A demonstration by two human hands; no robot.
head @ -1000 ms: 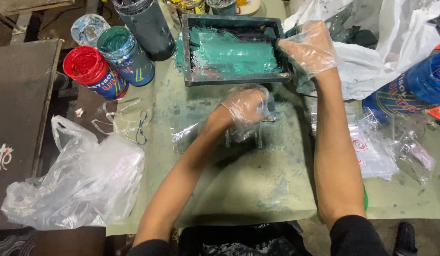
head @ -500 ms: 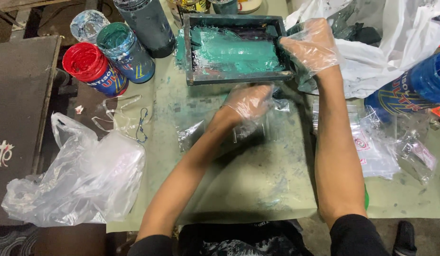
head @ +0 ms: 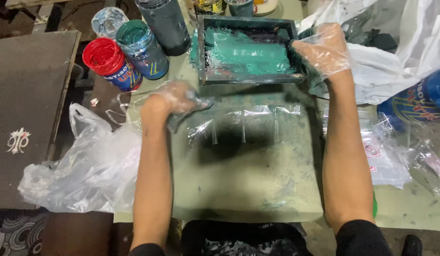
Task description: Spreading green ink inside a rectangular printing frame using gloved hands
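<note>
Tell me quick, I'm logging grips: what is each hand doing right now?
Left hand: fingers closed on a clear plastic sheet lying on the board.
Right hand: gloved, gripping the right edge of the paint tray.

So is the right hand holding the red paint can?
No, the right hand grips the edge of the tray of green paint, while the red paint can stands untouched at the far left.

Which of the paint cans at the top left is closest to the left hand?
The green-topped can, just above the left hand. The red-topped can sits farther left, the clear-topped one behind both.
</note>
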